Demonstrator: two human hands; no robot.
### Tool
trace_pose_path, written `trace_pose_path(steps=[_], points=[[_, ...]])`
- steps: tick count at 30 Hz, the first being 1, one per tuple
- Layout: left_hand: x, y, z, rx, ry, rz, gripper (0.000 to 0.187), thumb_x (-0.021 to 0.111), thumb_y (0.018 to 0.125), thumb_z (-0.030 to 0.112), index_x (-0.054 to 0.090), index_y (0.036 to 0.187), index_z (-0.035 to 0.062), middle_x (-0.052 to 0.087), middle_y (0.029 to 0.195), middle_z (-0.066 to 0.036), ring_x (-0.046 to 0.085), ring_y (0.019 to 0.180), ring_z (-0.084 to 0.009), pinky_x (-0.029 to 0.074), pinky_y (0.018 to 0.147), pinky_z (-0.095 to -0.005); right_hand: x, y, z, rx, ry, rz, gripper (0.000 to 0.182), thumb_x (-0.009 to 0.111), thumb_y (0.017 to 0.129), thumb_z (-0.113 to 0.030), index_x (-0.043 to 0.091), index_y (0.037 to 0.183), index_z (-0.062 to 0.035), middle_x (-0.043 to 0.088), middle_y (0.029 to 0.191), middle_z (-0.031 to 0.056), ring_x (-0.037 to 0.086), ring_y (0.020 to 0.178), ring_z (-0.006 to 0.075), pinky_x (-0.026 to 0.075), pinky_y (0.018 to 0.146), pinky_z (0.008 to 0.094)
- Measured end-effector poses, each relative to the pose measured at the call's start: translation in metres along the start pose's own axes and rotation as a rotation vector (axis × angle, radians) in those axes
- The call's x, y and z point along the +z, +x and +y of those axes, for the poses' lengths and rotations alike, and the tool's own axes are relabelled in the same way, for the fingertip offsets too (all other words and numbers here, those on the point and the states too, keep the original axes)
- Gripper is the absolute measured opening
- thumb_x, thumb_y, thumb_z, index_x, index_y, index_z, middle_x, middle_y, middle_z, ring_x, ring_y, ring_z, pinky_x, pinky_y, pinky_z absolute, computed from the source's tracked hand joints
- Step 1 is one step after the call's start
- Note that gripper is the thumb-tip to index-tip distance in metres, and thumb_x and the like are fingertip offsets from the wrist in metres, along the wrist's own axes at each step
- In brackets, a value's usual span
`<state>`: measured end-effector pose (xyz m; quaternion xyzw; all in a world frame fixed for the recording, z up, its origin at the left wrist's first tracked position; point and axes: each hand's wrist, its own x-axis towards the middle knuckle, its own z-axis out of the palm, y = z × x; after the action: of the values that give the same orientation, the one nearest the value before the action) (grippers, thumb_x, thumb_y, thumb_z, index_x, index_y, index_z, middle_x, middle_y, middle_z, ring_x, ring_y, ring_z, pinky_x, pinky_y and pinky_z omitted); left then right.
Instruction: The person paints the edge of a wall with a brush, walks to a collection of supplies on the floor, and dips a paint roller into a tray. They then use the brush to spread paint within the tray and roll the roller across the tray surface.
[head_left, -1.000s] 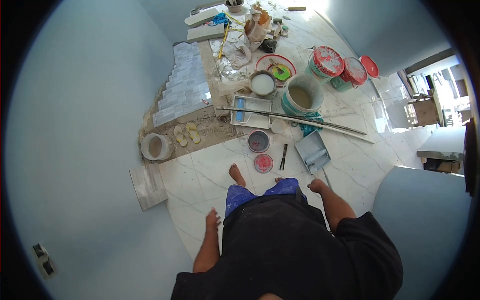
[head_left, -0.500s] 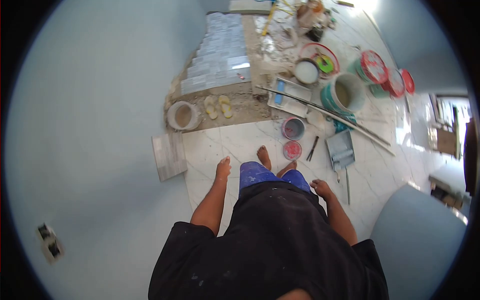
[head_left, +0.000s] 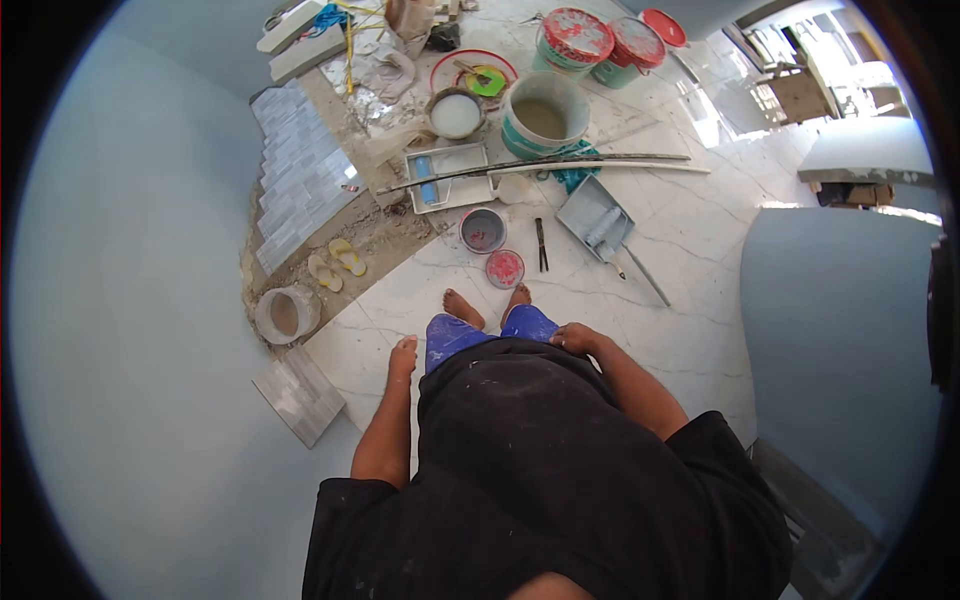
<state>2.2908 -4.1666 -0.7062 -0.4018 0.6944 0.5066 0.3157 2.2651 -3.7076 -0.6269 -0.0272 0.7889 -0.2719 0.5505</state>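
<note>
Left hand (head_left: 403, 356) hangs empty and loosely open beside the blue shorts (head_left: 452, 336). Right hand (head_left: 572, 339) rests on them; whether it grips is unclear, its fingers partly hidden.

A small paint can (head_left: 483, 230) stands on the marble floor (head_left: 690, 300), its red lid (head_left: 505, 268) just beside it and a dark brush (head_left: 541, 244) next to that. Beyond them lie two roller trays (head_left: 448, 177) (head_left: 597, 217) with a long pole (head_left: 540, 165) across. Farther off stand a big bucket (head_left: 543, 120), a white pail (head_left: 455, 115) and two red-lidded tubs (head_left: 577, 36). Yellow flip-flops (head_left: 338, 264) lie on bare screed beside grey tiling (head_left: 297, 175). A loose tile (head_left: 300, 395) leans at the blue wall (head_left: 130, 300).
</note>
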Motion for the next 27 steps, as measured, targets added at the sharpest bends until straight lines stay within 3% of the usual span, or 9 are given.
trace_pose_path(steps=[5, 7, 8, 11, 13, 14, 19, 24, 27], points=[[-0.017, 0.019, 0.002, -0.034, -0.032, 0.068, 0.042, 0.063, 0.1, 0.043, 0.069, 0.126, 0.0109, 0.057, 0.072, 0.0, 0.046, 0.056, -0.0108, 0.038, 0.046, -0.0302, 0.001, -0.016, 0.014, -0.053, 0.028, 0.057, 0.044, 0.054, 0.101, -0.037, 0.073, 0.121, -0.0028, 0.07, 0.126, 0.0199, 0.064, 0.121, 0.0363, 0.045, 0.109, 0.0424], [-0.021, 0.015, 0.014, -0.125, 0.029, -0.037, 0.054, 0.062, 0.1, 0.048, 0.056, 0.144, 0.0168, 0.062, 0.119, 0.001, 0.061, 0.096, -0.0182, 0.05, 0.086, -0.044, 0.002, -0.02, 0.023, -0.054, 0.071, 0.073, 0.044, 0.054, 0.101, -0.036, 0.073, 0.121, -0.0031, 0.07, 0.126, 0.0192, 0.064, 0.121, 0.0357, 0.045, 0.109, 0.0422], [-0.017, 0.01, 0.019, -0.12, 0.04, -0.041, 0.054, 0.062, 0.1, 0.048, 0.056, 0.144, 0.0168, 0.062, 0.119, 0.001, 0.061, 0.096, -0.0182, 0.05, 0.086, -0.044, 0.003, -0.022, 0.026, -0.058, 0.103, 0.081, 0.043, 0.053, 0.1, -0.035, 0.073, 0.121, -0.0035, 0.07, 0.127, 0.0185, 0.063, 0.122, 0.0351, 0.045, 0.109, 0.0419], [0.003, -0.001, 0.027, -0.047, 0.005, 0.044, 0.047, 0.062, 0.1, 0.046, 0.065, 0.133, 0.0133, 0.064, 0.091, -0.002, 0.054, 0.072, -0.0133, 0.043, 0.056, -0.0311, 0.002, -0.025, 0.038, -0.112, 0.158, 0.067, 0.042, 0.053, 0.1, -0.034, 0.074, 0.121, -0.0041, 0.07, 0.128, 0.0177, 0.063, 0.123, 0.0337, 0.045, 0.109, 0.0416], [0.013, -0.004, 0.029, -0.107, 0.034, -0.083, 0.052, 0.061, 0.1, 0.047, 0.056, 0.142, 0.0166, 0.062, 0.124, 0.001, 0.061, 0.099, -0.0188, 0.049, 0.086, -0.0442, 0.002, -0.026, 0.042, -0.089, 0.159, 0.069, 0.042, 0.053, 0.1, -0.033, 0.074, 0.122, -0.0043, 0.07, 0.129, 0.0177, 0.063, 0.123, 0.0334, 0.045, 0.11, 0.0413], [0.022, -0.005, 0.029, -0.099, 0.038, -0.101, 0.054, 0.061, 0.1, 0.047, 0.055, 0.144, 0.0164, 0.062, 0.126, -0.001, 0.063, 0.103, -0.0198, 0.048, 0.082, -0.0433, 0.002, -0.027, 0.044, -0.066, 0.151, 0.065, 0.041, 0.052, 0.1, -0.032, 0.074, 0.122, -0.0045, 0.07, 0.129, 0.0176, 0.063, 0.123, 0.033, 0.045, 0.11, 0.0411], [0.055, -0.017, 0.03, -0.02, 0.088, -0.129, 0.05, 0.059, 0.102, 0.045, 0.065, 0.135, 0.0083, 0.071, 0.104, -0.006, 0.064, 0.092, -0.0211, 0.054, 0.072, -0.0382, -0.001, -0.033, 0.054, -0.16, 0.088, 0.086, 0.04, 0.052, 0.1, -0.03, 0.074, 0.119, -0.0037, 0.07, 0.128, 0.0178, 0.064, 0.122, 0.0335, 0.046, 0.109, 0.0417], [0.061, 0.039, -0.032, 0.386, 0.337, -0.113, 0.052, 0.057, 0.102, 0.045, 0.066, 0.135, 0.0063, 0.073, 0.104, -0.011, 0.066, 0.094, -0.0216, 0.054, 0.069, -0.0383, 0.0, -0.042, 0.059, -0.109, 0.182, 0.124, 0.038, 0.051, 0.1, -0.027, 0.075, 0.117, -0.0032, 0.071, 0.125, 0.0176, 0.064, 0.121, 0.0334, 0.047, 0.108, 0.0423], [0.059, -0.005, 0.014, 0.079, 0.217, -0.139, 0.052, 0.058, 0.101, 0.046, 0.065, 0.136, 0.0094, 0.072, 0.102, -0.009, 0.065, 0.092, -0.0205, 0.052, 0.066, -0.0379, 0.0, -0.042, 0.071, -0.136, 0.22, 0.121, 0.039, 0.059, 0.099, -0.029, 0.073, 0.121, 0.0005, 0.072, 0.124, 0.0211, 0.066, 0.118, 0.0351, 0.047, 0.106, 0.0408]])
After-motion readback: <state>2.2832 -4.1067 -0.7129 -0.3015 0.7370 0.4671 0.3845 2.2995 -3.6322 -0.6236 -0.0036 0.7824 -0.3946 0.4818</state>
